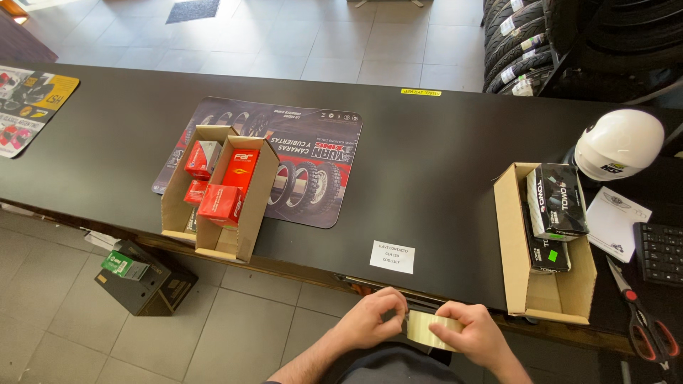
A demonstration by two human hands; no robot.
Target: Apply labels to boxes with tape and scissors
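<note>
Roll of tape (431, 329), below the white label (392, 257) at the bench (427, 156) edge. Right hand (475, 336) is gripping the roll, fingers clamped around it; left hand (373, 319) is pinching its edge, fingertips together. Light, stiff ring; sticky film likely clings, so holding the rim seems best.

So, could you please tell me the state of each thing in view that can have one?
Roll of tape: held upright between both hands at the counter edge.
Left hand: pinching at the roll's side.
Right hand: gripping the roll.
Twin cardboard trays: open-topped, part filled with red boxes.
Right cardboard tray: open, holding black boxes.
Scissors: closed, lying flat.
Floor box: open.
</note>
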